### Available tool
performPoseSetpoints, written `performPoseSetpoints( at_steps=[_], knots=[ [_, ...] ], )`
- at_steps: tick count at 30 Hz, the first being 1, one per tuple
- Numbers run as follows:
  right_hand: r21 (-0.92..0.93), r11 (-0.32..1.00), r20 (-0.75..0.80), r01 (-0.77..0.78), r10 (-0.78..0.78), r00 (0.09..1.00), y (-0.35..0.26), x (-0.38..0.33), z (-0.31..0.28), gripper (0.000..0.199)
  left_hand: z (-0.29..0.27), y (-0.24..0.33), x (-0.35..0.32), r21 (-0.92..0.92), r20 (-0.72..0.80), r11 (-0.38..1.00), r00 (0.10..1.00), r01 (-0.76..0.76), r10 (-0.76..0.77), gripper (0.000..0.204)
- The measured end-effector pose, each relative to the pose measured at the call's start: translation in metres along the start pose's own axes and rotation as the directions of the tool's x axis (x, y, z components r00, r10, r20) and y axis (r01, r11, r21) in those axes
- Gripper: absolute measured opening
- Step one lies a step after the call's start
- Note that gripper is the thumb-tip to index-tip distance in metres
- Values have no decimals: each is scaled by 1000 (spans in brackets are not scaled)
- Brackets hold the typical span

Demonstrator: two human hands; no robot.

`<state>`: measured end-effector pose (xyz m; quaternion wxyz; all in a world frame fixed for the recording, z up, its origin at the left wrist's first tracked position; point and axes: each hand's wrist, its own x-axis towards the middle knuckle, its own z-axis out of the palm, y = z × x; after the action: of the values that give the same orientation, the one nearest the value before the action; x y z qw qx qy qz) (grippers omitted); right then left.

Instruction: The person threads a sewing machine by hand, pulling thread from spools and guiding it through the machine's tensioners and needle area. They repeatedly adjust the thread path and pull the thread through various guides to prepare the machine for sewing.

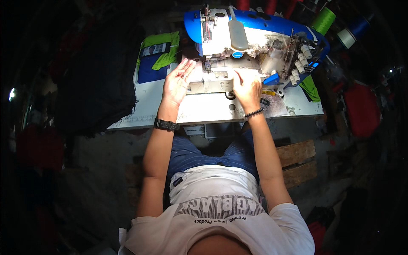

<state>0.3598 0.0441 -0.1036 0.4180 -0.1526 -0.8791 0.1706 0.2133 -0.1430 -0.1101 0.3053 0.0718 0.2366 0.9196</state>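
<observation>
A blue and white overlock sewing machine [221, 78] stands on the white table under a bright lamp. My left hand [177, 83] is at the left end of its bed, palm turned up and inward. Its fingers are stretched out, and nothing lies in them. My right hand [247, 89] is at the front cover, right of the needle area. There the fingers look curled, with the thumb pointing forward; glare hides the fingertips and anything between them. A grey presser-lamp-like paddle [239, 36] hangs over the machine's upper part.
Green and blue cloth [151, 74] with a phone [155, 49] on top lies left of the machine. A dark fabric heap [95, 80] borders the table [146, 114] on the left. Thread cones [324, 21] stand back right. A wooden bench [297, 163] is beside my legs.
</observation>
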Motion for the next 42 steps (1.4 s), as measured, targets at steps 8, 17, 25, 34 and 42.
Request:
performPoseSetpoints(
  at_steps=[8, 17, 25, 34, 42],
  knots=[
    [-7, 972, -59, 236, -236, 970, -55, -1, 3, 19, 10, -11, -13, 44, -61, 999, 998, -24, 27, 46],
    [246, 960, -60, 135, -124, 990, -60, 6, 24, 10, 4, -23, -10, 92, -109, 995, 992, -50, 60, 40],
    [243, 964, 1, 108, -112, 994, -56, 6, 25, 16, -1, -25, -9, 106, -71, 993, 996, -50, 58, 41],
    [356, 906, 199, -227, 163, 966, -53, 6, 29, 21, 2, -30, -9, 109, -86, 992, 994, -61, 70, 40],
    [291, 901, 271, -321, 244, 931, -24, 24, 37, 26, -17, -38, 3, 810, 268, 408, 885, -421, 382, 44]
  ],
)
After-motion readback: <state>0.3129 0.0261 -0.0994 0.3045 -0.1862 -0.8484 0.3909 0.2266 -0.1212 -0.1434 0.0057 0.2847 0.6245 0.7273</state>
